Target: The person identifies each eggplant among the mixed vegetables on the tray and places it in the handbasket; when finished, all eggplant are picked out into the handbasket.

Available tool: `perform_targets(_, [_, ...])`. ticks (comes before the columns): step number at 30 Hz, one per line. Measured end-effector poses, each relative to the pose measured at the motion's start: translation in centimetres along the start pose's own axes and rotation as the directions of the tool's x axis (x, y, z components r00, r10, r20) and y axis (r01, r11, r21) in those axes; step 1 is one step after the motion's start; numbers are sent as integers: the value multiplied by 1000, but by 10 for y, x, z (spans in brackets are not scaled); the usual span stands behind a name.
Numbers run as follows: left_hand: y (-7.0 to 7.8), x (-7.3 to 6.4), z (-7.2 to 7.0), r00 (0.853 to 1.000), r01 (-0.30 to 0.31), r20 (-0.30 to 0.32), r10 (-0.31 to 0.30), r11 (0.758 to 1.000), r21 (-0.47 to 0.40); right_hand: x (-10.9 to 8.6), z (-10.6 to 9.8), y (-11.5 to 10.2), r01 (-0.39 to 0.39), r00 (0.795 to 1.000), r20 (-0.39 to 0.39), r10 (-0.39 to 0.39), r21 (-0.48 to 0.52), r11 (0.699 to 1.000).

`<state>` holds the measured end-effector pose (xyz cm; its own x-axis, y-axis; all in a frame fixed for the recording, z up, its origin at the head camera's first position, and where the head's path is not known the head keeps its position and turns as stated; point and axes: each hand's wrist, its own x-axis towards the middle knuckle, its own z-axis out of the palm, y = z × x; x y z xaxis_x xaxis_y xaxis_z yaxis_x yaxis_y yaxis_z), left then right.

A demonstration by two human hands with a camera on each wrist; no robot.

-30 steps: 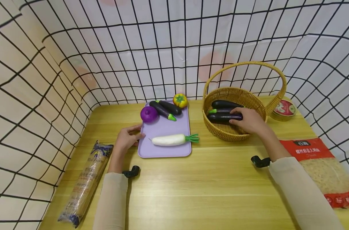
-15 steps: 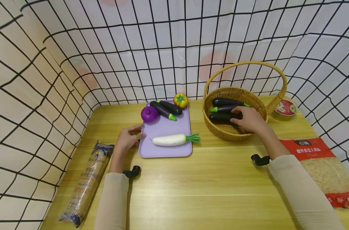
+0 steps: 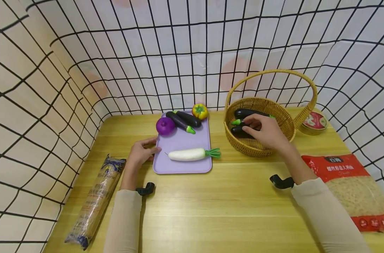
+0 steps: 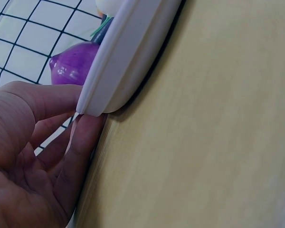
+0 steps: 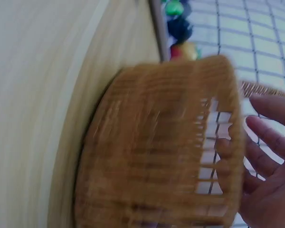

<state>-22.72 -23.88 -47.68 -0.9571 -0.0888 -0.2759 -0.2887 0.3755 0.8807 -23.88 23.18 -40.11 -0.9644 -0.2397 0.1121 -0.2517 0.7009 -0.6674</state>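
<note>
My left hand pinches the left edge of a lilac tray; in the left wrist view the thumb lies on the rim and fingers reach underneath. A white radish with green leaves, a purple onion and two eggplants lie on the tray. My right hand is over a wicker basket, fingertips close above the eggplants inside. The back eggplant and front eggplant show partly; the middle one is mostly hidden. No held item shows in the right wrist view.
A yellow pepper sits at the tray's back right corner. The basket's tall handle arches above it. A round tin and a red pasta bag are at right, a noodle pack at left. Grid-patterned cloth encloses the table.
My right hand has shifted left over the basket, from the right part of the front eggplant toward the stem end of the middle one. The left hand stays on the tray's edge.
</note>
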Motion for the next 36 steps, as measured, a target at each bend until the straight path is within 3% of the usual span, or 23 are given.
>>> perform_targets(12, [-3, 0, -1, 1000, 10, 11, -10, 1000, -5, 13, 45, -50, 121, 991, 31, -127, 146, 982])
perform_targets(18, [-3, 0, -1, 1000, 5, 10, -5, 1000, -4, 26, 70, -68, 71, 989, 110, -99, 237, 969])
perform_targets(23, [-4, 1, 0, 1000, 2, 10, -2, 1000, 0, 38, 90, -68, 35, 983, 160, -86, 301, 953])
perform_targets(36, [-3, 2, 0, 1000, -1, 1, 1, 1000, -6, 62, 128, -69, -24, 988, 155, -24, 301, 953])
